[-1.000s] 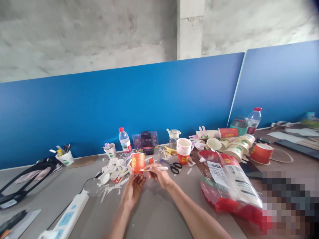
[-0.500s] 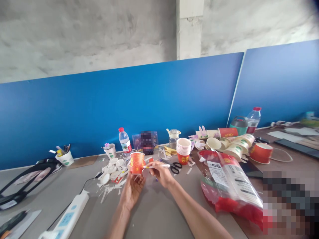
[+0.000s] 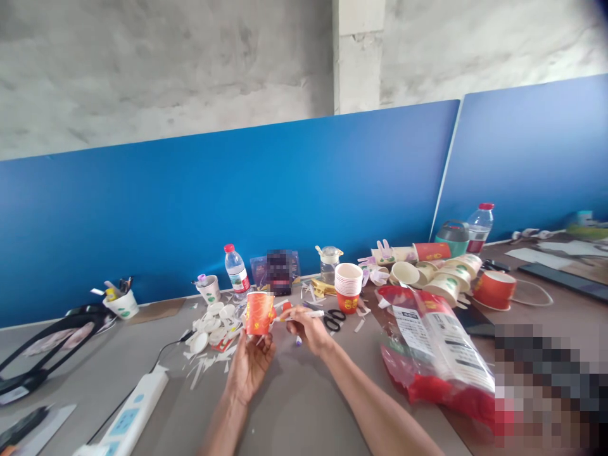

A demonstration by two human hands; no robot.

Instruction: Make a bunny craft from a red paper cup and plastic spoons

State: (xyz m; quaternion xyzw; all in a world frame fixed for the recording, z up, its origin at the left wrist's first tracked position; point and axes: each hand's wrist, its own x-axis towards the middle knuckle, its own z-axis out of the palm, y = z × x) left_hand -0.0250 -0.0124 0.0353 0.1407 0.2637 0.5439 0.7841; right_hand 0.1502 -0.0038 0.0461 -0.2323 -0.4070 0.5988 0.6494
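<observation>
A red paper cup with gold marks is held up over the grey table by my left hand, its fingers curled round the lower part. In my right hand I grip a white marker pen, its tip pointing left, close to the cup's right side. Whether the tip touches the cup, I cannot tell. Just left of the cup lies a heap of white paper discs and strips. Black-handled scissors rest to the right of my right hand, beside a stack of red paper cups.
At the right lies a red plastic bag of cups, with several cut cups behind it. A power strip is at the front left. Along the blue partition stand a water bottle and a glass jar.
The view has shifted slightly. My hands keep nearly the same pose, with the cup and the marker pen still held close together.
</observation>
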